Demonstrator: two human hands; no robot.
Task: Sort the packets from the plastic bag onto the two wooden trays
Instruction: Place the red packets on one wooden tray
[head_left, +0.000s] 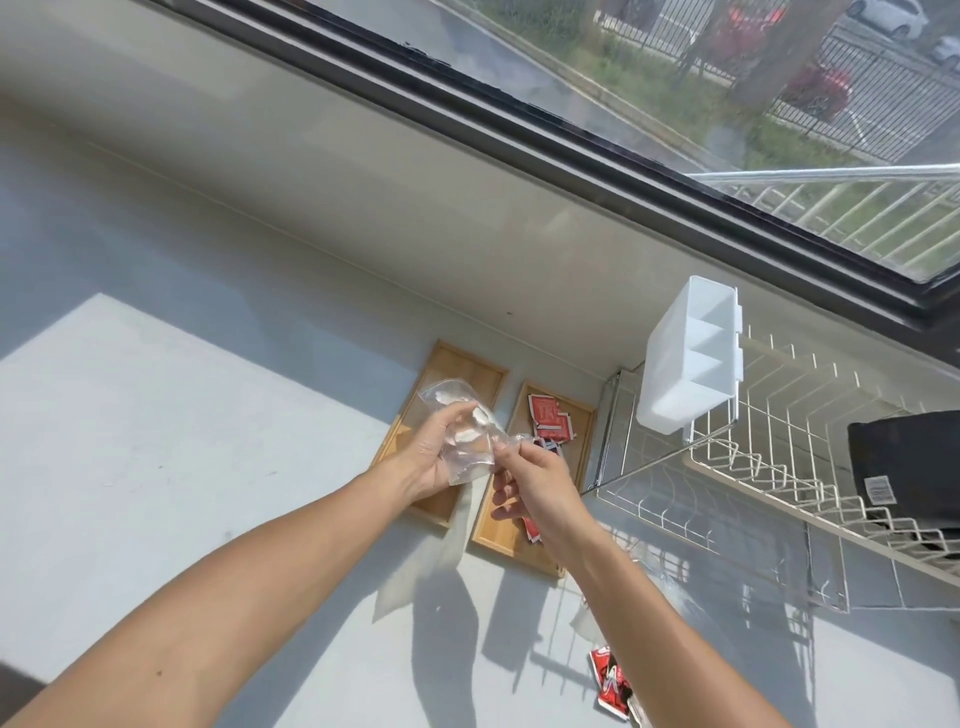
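1. Fingers (457, 415) of our left hand (426, 457) wrap the crumpled clear plastic bag (462, 431); our right hand (530, 478) pinches its edge.
2. Beyond the fingers, the left wooden tray (467, 369) looks bare; red packets (548, 418) lie in the right wooden tray (576, 415).
3. We judge sorting midway; next, draw one packet out, keeping the slippery film steady.

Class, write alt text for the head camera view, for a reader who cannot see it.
Two bare hands, left hand and right hand, hold a clear plastic bag above two wooden trays on a pale counter. Red packets lie in the right tray; more red packets lie nearer.
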